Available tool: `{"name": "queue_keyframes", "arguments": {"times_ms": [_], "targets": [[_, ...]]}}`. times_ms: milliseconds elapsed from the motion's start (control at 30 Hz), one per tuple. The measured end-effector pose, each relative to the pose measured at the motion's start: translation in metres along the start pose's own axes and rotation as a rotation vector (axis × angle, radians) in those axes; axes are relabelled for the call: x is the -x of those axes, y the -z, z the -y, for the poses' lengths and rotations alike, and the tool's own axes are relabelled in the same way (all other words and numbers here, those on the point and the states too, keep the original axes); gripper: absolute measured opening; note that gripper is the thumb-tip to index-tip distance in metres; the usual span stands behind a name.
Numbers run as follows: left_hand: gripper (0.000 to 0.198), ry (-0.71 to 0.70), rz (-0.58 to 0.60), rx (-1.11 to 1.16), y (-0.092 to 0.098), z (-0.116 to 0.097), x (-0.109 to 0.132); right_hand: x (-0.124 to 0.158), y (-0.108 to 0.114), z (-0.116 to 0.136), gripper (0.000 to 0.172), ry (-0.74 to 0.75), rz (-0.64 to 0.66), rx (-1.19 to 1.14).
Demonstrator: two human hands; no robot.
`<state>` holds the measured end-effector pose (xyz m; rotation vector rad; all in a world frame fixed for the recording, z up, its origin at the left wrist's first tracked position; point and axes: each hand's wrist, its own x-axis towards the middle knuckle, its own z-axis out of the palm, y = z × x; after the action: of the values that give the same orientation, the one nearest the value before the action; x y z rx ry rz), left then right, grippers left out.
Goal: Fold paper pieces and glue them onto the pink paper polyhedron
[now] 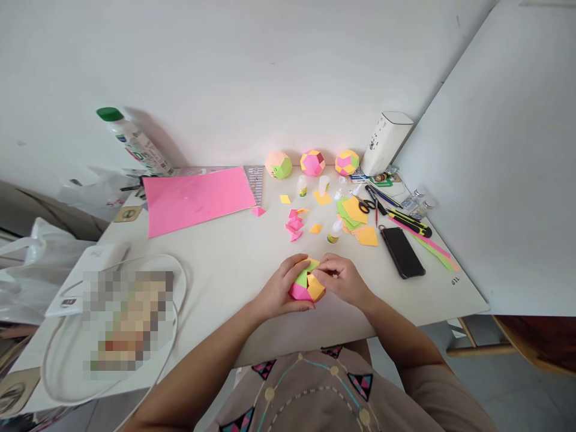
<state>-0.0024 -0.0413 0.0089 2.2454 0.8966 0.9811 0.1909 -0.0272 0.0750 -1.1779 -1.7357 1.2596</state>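
Observation:
My left hand (285, 287) wraps round the side of a folded paper ball (302, 290) in pink, green and orange, held over the table's front edge. A dark gap shows in the ball's upper face. At its right side my right hand (341, 277) has thumb and forefinger pinched against an orange panel by the gap; whether a loose piece sits between the fingertips I cannot make out. Beyond the hands lie pink folded paper pieces (294, 224), an orange folded piece (315, 228) and a small glue bottle (334, 232).
Three finished-looking paper balls (312, 162) stand along the wall. Right of centre are sticky-note sheets (355, 213), scissors (366, 204), a utility knife (409, 222) and a phone (402, 252). Leftward lie a pink sheet (200, 201), a spray bottle (137, 144) and a white cable (182, 282).

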Motion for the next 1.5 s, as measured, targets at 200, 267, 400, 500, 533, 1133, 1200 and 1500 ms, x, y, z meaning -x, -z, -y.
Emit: {"name": "queue_keyframes", "arguments": {"times_ms": [200,267,400,500,533,1133,1200,1500], "targets": [[0.086,-0.021,-0.01,-0.035,-0.0002,-0.0005,-0.0004,0.0007,0.0004,-0.0001,0.017,-0.004,0.016,0.002],[0.086,-0.03,-0.011,-0.049,-0.0001,-0.0009,-0.0007,0.0007,0.0005,-0.0003,0.017,-0.017,0.017,0.005],[0.087,-0.046,-0.01,-0.078,0.0,-0.0012,-0.0005,0.0005,0.0006,-0.0002,0.015,-0.026,0.023,-0.004],[0.088,-0.036,-0.002,-0.089,0.0003,-0.0015,-0.0002,0.0006,0.0003,-0.0003,0.014,-0.027,0.039,-0.025],[0.089,-0.034,0.0,-0.091,0.0005,-0.0017,-0.0003,0.0007,0.0002,-0.0005,0.015,-0.032,0.044,-0.028],[0.09,-0.078,-0.021,-0.167,0.0003,0.0002,-0.0012,-0.0004,0.0023,-0.0009,0.02,-0.035,0.138,-0.031],[0.09,-0.073,-0.017,-0.173,0.0004,0.0003,-0.0014,-0.0003,0.0029,-0.0012,0.019,-0.03,0.142,-0.029],[0.089,-0.098,-0.026,-0.185,0.0013,-0.0007,-0.0025,-0.001,0.0033,0.0001,0.021,-0.017,0.166,-0.013]]}}
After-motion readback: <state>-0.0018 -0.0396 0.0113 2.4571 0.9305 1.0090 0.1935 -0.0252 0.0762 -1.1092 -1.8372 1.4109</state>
